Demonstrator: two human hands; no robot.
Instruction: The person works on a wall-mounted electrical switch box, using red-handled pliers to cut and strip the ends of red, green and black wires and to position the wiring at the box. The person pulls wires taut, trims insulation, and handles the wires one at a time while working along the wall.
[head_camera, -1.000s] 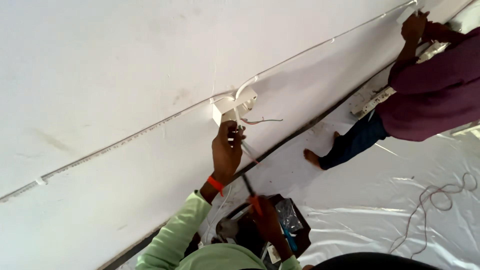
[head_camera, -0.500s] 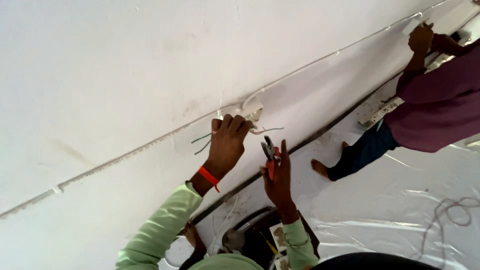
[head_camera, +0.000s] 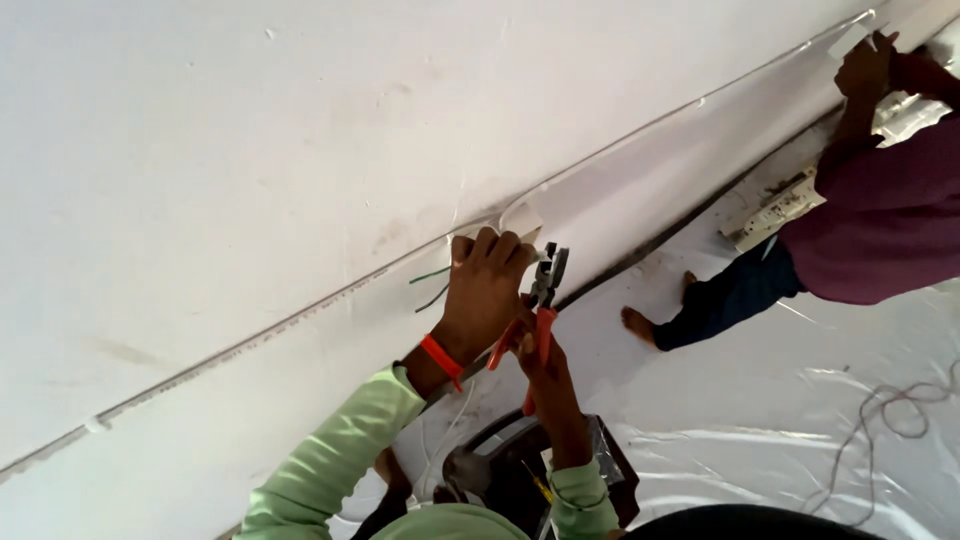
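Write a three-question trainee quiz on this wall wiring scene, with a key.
1. True or false: the right hand holds pliers with orange-red handles.
2. Where is the left hand? A) on the floor sheet B) against the white wall at the small junction box C) on the co-worker's sleeve
3. Fill in: loose ____ wire ends stick out left of the left hand.

Key: 1 true; 2 B; 3 green.

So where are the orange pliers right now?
In the head view, the orange-handled pliers are in the right hand, raised to the white wall, just right of the left hand at the white box.
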